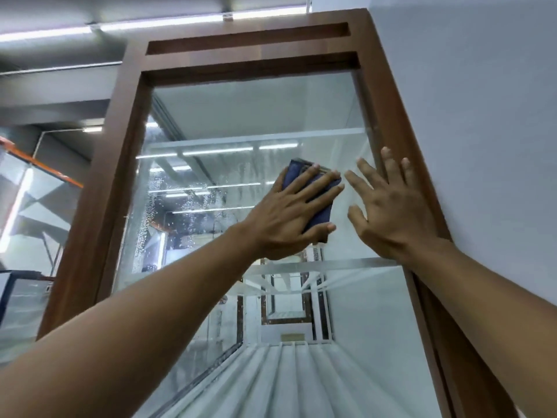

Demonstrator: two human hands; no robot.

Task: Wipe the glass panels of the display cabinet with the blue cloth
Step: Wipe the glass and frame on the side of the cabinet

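- The display cabinet (120,164) is seen from below, its brown wooden frame rising toward the ceiling, and it serves as the reference for everything here.
- The front glass panel (256,110) fills the frame from the top rail downward; clear glass shelves (256,140) cross the inside at several heights.
- The blue cloth (319,206) lies flat against the glass, about halfway up the frame and nearer its right post than its left.
- The left hand (286,218) presses on the cloth with its fingers straight and spread across the fabric. The thumb lies along the cloth's lower edge, so this is a flat press and not a clenched grip.
- The right hand (388,212) is just beside the cloth, toward the frame's right post. Its fingers are released and splayed, with nothing held. The palm is on the glass, and the outer fingertips overlap the right post.
- Water droplets (150,206) speckle the glass close to the frame's left post.
- A plain grey wall (482,116) lies to the right of the frame.
- Strip lights (165,24) run along the ceiling above the top rail.
- An orange beam (45,164) slants past, well left of the frame.
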